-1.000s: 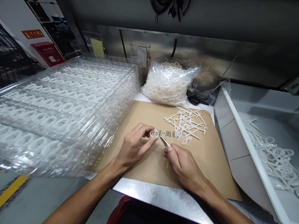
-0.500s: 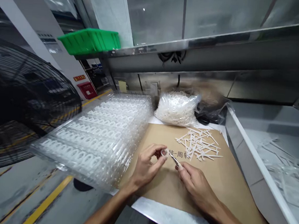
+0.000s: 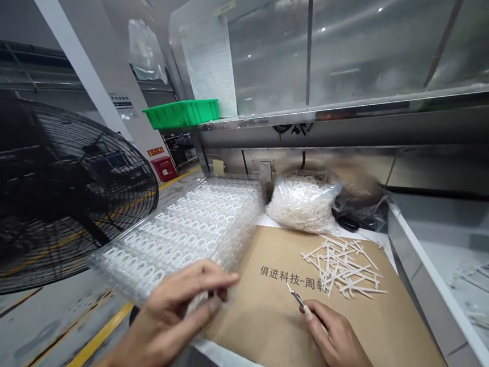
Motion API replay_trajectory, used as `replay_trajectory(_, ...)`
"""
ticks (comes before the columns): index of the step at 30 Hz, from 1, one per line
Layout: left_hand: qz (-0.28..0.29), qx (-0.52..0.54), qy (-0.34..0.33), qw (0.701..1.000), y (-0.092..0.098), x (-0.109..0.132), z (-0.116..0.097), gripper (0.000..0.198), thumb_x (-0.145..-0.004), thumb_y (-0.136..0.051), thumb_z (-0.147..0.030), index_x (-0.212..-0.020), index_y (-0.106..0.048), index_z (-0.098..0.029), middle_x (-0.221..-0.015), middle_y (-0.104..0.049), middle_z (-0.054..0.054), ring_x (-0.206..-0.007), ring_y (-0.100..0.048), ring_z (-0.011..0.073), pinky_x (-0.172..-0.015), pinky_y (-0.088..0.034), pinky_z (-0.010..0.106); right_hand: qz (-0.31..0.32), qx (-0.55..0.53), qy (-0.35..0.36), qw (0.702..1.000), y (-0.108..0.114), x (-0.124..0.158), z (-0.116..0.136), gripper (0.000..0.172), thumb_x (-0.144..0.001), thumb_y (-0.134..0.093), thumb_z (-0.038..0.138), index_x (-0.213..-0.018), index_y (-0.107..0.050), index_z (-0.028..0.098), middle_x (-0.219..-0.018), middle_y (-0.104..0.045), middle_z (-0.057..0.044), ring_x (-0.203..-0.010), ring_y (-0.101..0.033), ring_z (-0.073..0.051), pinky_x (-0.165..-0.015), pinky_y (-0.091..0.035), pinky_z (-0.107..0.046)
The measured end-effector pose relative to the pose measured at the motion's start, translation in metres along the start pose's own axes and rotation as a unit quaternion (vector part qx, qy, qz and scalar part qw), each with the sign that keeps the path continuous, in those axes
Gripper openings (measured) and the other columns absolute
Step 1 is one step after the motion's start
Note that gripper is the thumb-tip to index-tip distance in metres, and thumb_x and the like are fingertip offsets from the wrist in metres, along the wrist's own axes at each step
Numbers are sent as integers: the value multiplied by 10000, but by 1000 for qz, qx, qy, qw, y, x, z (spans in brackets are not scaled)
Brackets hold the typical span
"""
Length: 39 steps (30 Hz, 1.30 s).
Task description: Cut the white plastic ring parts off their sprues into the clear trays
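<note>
My left hand [image 3: 184, 309] is over the front right corner of the stacked clear trays [image 3: 181, 223]. Its thumb and fingers are curled together around a small white plastic ring [image 3: 226, 297], blurred and mostly covered by the fingertips. White rings sit in rows in the top tray. Above the brown cardboard sheet [image 3: 252, 333], my right hand [image 3: 337, 340] grips a slim craft knife [image 3: 297, 296], its pointed metal tip aimed up and left. A loose pile of thin white plastic sprues [image 3: 344, 266] lies on the cardboard beyond that hand.
Behind the cardboard stands a clear bag of white parts [image 3: 305, 200]. A white bin [image 3: 429, 274] with plastic scraps borders the right side. A large black fan [image 3: 109, 206] is at left, and a green basket [image 3: 182, 114] sits on the metal shelf.
My left hand has moved left and nearer, from over the cardboard to the trays, with the ring. The knife in my right hand is now apart from it. The view has tilted up and left.
</note>
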<state>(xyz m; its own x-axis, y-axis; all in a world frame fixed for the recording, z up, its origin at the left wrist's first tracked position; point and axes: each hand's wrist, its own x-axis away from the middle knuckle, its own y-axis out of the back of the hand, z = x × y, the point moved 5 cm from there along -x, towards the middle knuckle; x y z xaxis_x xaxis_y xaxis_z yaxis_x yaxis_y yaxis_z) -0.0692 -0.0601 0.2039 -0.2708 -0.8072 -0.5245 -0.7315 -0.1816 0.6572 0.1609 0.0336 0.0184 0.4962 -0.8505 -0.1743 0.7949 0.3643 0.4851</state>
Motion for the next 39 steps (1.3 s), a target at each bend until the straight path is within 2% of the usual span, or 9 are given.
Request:
replay_trajectory(3,-25,-64,11,998,27,-34,35,312,-968,-531,-160,-1209,-699,-266,-889,-676,67,-809,-657,175,-697,-560,316,-1,9,-1,1000,0,-1,-2,362,-1021,-356,430,-941,-636,213,-860,-698,-60,-791,-647,-237,-731,-477,-340)
replay_trajectory(6,-48,-107,20,993,40,-82,89,262,-971,-535,-252,-1169,-702,-213,-926,-686,59,-818,-650,163,-758,-531,310,1,23,2,1000,-1,-1,-3,370,-1016,-355,446,-962,-631,206,-879,-698,-69,-810,-647,-244,-751,-476,-348)
replay_trajectory(12,48,-217,60,973,16,-163,194,253,-864,-567,-240,-1068,-687,-151,-886,-721,44,-809,-658,170,-756,-494,264,16,26,9,1000,0,-1,-3,416,-1028,-318,471,-992,-628,197,-908,-698,-74,-852,-656,-238,-783,-478,-339)
replay_trajectory(16,98,-237,54,965,-4,-184,225,216,-800,-576,-203,-934,-739,-159,-821,-731,41,-783,-666,183,-775,-486,265,33,33,18,999,-1,-1,-4,407,-1032,-309,449,-1063,-627,196,-1003,-710,-89,-931,-666,-246,-840,-487,-352)
replay_trajectory(20,120,-258,56,957,-10,-191,231,283,-775,-576,-206,-989,-756,-157,-801,-735,44,-773,-673,198,-799,-494,281,42,59,28,997,-3,1,-2,371,-1030,-321,414,-1078,-618,197,-1025,-711,-94,-953,-671,-247,-854,-499,-361)
replay_trajectory(26,86,-280,48,955,13,-185,192,358,-863,-517,-248,-1156,-690,-137,-980,-740,83,-890,-676,208,-866,-507,322,33,136,110,984,-6,5,2,268,-1012,-352,297,-1111,-581,198,-993,-701,-86,-885,-685,-225,-793,-527,-352)
replay_trajectory(31,92,-269,8,959,19,-126,106,270,-918,-552,-271,-1137,-666,-162,-1075,-722,80,-966,-668,196,-918,-511,350,5,227,217,949,-9,9,8,228,-971,-410,232,-1140,-553,176,-947,-694,-96,-803,-687,-235,-699,-547,-359)
replay_trajectory(36,88,-255,-180,946,-23,-20,-1,246,-971,-513,-191,-1191,-606,-136,-1071,-690,119,-1012,-642,200,-869,-538,349,8,233,255,938,-12,12,9,223,-964,-449,239,-1160,-552,208,-959,-704,-78,-828,-705,-217,-715,-564,-324)
replay_trajectory(39,132,-221,-255,932,-73,37,-23,217,-952,-536,-145,-1158,-602,-126,-978,-710,82,-974,-655,183,-853,-518,318,29,237,243,940,-16,11,3,244,-986,-427,265,-1200,-535,221,-1017,-701,-89,-883,-705,-218,-761,-570,-331)
